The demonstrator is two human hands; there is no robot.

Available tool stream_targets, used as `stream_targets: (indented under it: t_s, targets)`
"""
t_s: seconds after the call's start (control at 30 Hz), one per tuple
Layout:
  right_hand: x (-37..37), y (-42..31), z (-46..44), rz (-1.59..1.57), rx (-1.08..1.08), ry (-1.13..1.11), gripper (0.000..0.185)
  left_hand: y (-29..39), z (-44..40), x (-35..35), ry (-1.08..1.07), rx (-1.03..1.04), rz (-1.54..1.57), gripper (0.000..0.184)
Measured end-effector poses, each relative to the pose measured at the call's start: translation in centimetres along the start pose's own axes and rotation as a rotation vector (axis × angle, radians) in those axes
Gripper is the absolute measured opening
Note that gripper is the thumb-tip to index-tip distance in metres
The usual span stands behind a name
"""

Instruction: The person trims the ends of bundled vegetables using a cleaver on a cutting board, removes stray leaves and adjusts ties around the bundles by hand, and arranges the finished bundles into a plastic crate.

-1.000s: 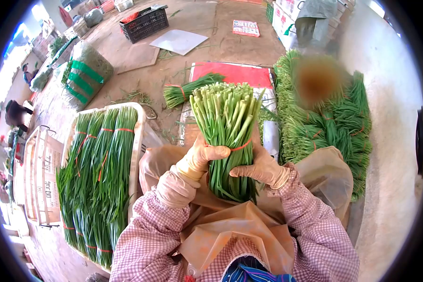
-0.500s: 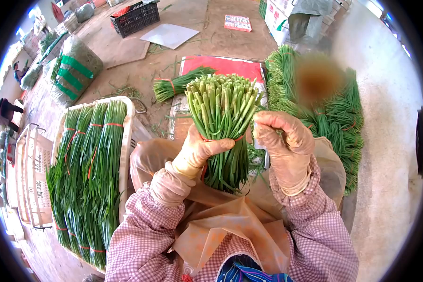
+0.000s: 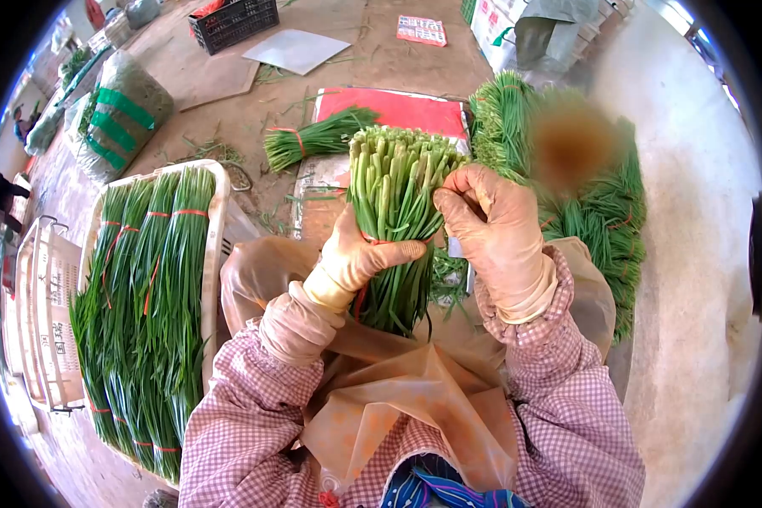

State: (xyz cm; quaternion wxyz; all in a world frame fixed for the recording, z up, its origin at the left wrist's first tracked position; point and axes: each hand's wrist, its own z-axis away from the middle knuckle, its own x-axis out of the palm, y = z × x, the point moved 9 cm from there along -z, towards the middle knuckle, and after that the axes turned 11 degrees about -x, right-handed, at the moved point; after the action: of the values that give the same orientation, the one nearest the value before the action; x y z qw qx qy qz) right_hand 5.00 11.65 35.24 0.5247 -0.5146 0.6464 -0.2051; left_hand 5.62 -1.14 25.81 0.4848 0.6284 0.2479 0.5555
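My left hand [image 3: 356,262], in a pale rubber glove, is wrapped around a bunch of green chives [image 3: 402,195] at its red band. The bunch stands upright in front of my lap, its pale cut ends on top and dark leaves hanging below. At the right edge of the stems is my right hand [image 3: 499,229], gloved too, with thumb and fingers pinched together against the bunch. Whatever lies between those fingertips is too small to make out. Beyond the held bunch, another banded chive bunch [image 3: 320,135] rests on a red and white sheet [image 3: 389,104].
On my left stands a white crate [image 3: 216,279] of banded chives, with another white crate [image 3: 55,313] beside it. Chives are heaped [image 3: 601,220] to my right. Farther off are a black crate [image 3: 235,25], a white board [image 3: 296,51] and a green-taped sack [image 3: 123,118].
My right hand has moved left, from just off the bunch to touching its right edge. The bunch has turned and tilted slightly in my left hand. The view has shifted a little.
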Motion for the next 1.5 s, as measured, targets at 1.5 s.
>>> stream_targets:
  t_s: [1.5]
  targets:
    - [-7.6, 2.5, 1.3, -0.297, 0.067, 0.099, 0.005, -2.6, -1.3, -1.5, 0.242, 0.041, -0.348, 0.080]
